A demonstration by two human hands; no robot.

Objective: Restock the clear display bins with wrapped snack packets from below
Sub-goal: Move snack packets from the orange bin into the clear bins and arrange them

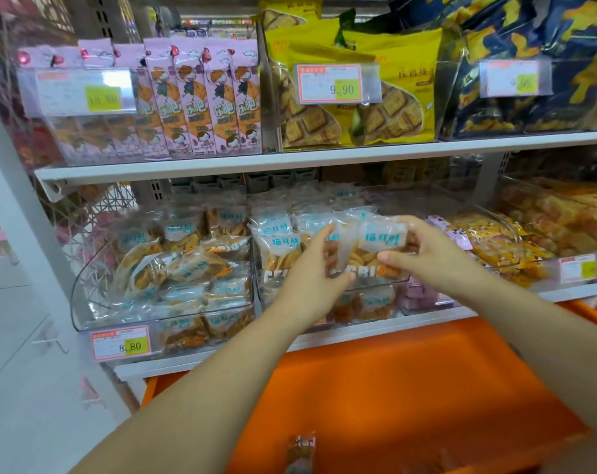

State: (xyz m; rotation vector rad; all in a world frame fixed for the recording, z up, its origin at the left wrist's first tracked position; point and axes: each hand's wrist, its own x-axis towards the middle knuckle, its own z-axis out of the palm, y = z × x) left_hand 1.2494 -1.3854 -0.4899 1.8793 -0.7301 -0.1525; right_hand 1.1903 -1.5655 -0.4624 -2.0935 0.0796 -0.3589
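With the left hand [319,268] and right hand [427,254] both curled round the packets [380,236] just above the middle bin [398,282], I'd lower them in upright, labels facing near, and let go gently so the crisps don't crush.

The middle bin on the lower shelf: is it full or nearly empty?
Full. Packets pile above the front wall of the bin, and the left hand and right hand hold another packet over it.
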